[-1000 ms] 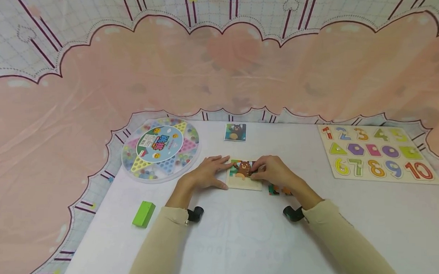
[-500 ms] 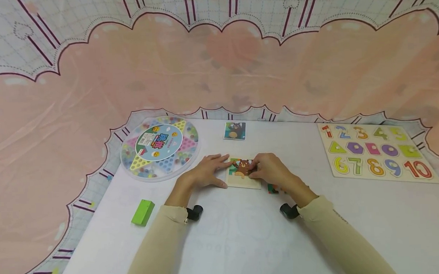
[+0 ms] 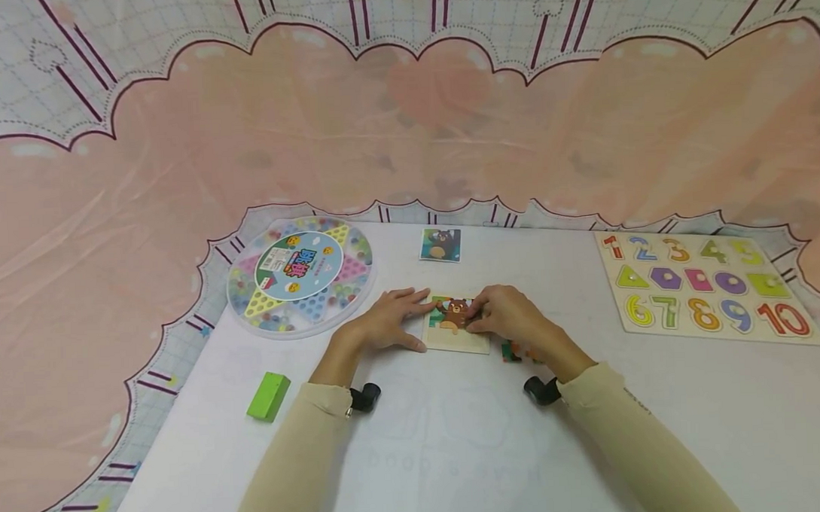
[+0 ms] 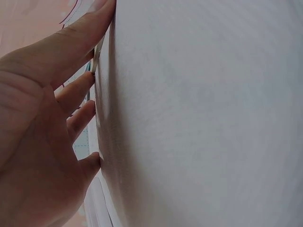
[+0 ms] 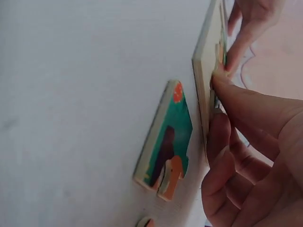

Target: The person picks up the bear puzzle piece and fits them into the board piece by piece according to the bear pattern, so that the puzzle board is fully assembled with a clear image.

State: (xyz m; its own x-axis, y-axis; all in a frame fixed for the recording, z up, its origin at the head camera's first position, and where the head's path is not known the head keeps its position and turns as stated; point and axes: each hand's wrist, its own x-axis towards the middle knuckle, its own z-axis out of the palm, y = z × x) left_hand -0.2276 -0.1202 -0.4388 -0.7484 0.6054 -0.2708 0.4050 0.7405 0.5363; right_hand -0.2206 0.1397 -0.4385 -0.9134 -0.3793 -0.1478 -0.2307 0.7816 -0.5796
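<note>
A small wooden jigsaw board point(image 3: 456, 343) with a brown bear picture lies on the white table; its lower strip is bare wood. My left hand point(image 3: 393, 322) rests at the board's left side with fingers spread, fingertips touching its edge and the thumb on the table. At the board's right side my right hand point(image 3: 514, 316) pinches a puzzle piece point(image 5: 216, 105) between thumb and fingers; the hand covers most of it. A loose puzzle piece point(image 5: 166, 137), green with orange, lies below the right hand, and part of another loose piece point(image 5: 145, 222) shows beside it.
A picture card point(image 3: 440, 245) with a bear lies behind the board. A round Chinese checkers set point(image 3: 301, 281) is at the back left, with a green block point(image 3: 269, 397) nearer. A number and shape puzzle board point(image 3: 709, 287) lies at the right.
My right hand and forearm have shifted very slightly, still pinching at the board's right side. The left hand keeps its place, and the board and the other things stay where they were.
</note>
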